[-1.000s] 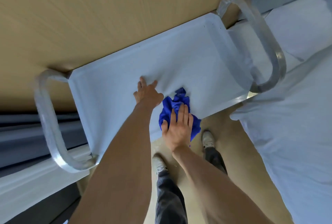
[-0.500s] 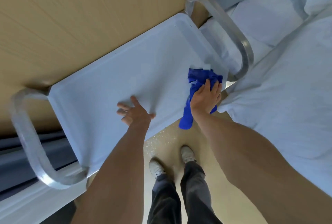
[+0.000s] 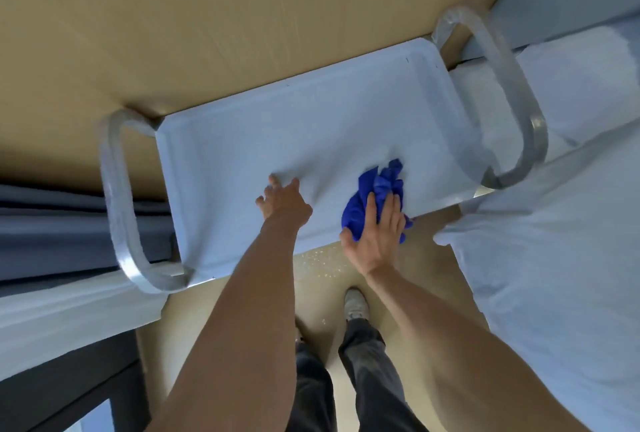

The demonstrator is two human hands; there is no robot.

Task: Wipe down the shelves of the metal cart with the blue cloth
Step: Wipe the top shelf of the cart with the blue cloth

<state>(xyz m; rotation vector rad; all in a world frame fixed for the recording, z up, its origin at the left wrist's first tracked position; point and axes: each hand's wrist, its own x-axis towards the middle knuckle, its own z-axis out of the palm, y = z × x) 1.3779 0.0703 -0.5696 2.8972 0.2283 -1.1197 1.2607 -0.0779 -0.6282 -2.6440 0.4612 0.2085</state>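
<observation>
We press our right hand [image 3: 375, 234] flat, fingers straight, on the bunched blue cloth [image 3: 372, 199] at the near edge of the cart's top shelf [image 3: 277, 127], so the palm's weight drives the wipe. Our left hand [image 3: 285, 205] rests spread on the shelf beside it, likely steadying the cart. The cloth is vivid blue and crumpled, one corner hanging over the edge.

- The right hand [image 3: 375, 231] is covering the near part of the blue cloth [image 3: 375, 189].
- The left forearm is hiding one shoe.
- The lower shelves of the cart are lying hidden beneath the top shelf [image 3: 304, 127].
- The handles [image 3: 119, 203] are showing motion blur.
</observation>
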